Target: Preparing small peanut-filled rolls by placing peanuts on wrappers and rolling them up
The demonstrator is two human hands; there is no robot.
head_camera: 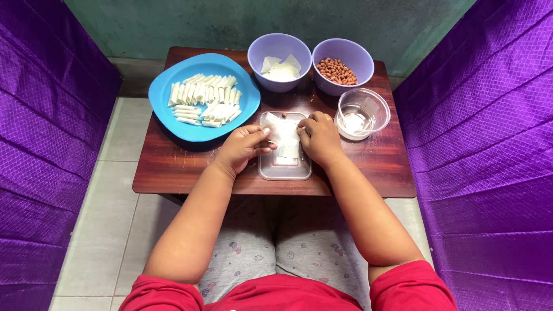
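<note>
A small dark wooden worktop [173, 167] stands on a pale tiled floor [103, 230] in the middle of the frame, with purple quilted fabric [46, 144] at the left and right edges and a green wall [173, 23] along the top. At the centre of the worktop lies a small rectangular metal tray [285, 170], and on it a thin white wrapper [285, 138]. The left hand [245, 147] rests at the tray's left edge, fingers curled in, thumb and fingertips pinching the wrapper's left side. The right hand [319, 138] sits at the tray's right edge, likewise curled, its fingertips pressing on the wrapper's right side. Both hands are mostly closed around the wrapper, which lies between them over the upper half of the tray.

In the upper left of the frame a blue plate [167, 92] carries rows of rolled white wrappers [204, 98]. Above the tray, a lilac bowl [279, 52] holds flat white sheets [281, 68]; just to its right a second lilac bowl [360, 57] holds peanuts [336, 71]. To the right of the tray, near the right hand, stands a clear plastic cup [363, 112] with something pale in its bottom.
</note>
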